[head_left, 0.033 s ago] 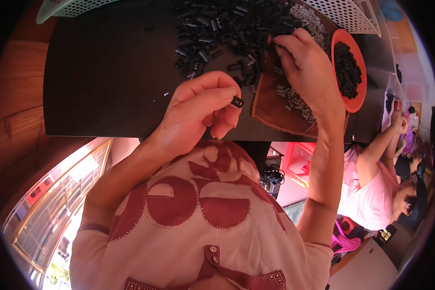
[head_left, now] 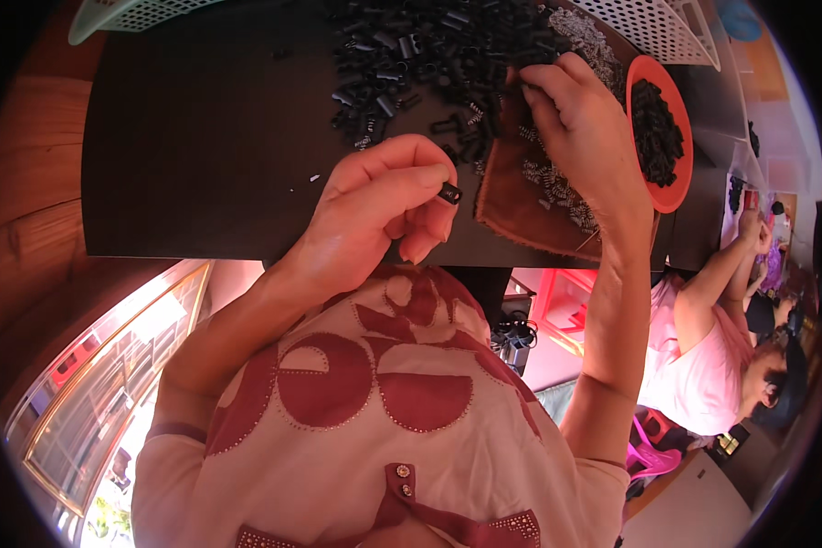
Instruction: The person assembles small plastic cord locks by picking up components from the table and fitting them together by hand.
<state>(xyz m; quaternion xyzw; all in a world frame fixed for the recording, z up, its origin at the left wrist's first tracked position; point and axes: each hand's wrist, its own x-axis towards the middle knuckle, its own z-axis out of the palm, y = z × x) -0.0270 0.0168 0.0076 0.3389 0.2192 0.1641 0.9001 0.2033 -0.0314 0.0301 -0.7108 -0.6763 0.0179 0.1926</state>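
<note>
Between the thumb and forefinger of my left hand [head_left: 379,196] is a small black plastic piece [head_left: 450,193], its end with holes sticking out past the fingertips. My right hand [head_left: 580,123] reaches over the right edge of a heap of black plastic parts [head_left: 411,55]. Its thumb and forefinger are pinched together, and a dark spot shows at their tips, too small to name. Beneath that hand lies a brown cloth [head_left: 511,205] strewn with small metal springs [head_left: 557,187]. An orange bowl [head_left: 682,110] of small black pieces [head_left: 656,132] stands right of my right wrist.
More small clear or silvery pieces [head_left: 584,36] are piled at the far right. A white perforated basket [head_left: 658,32] and a pale green one [head_left: 128,14] stand at the table's [head_left: 192,146] far side. Another person [head_left: 703,356] in pink works at the right.
</note>
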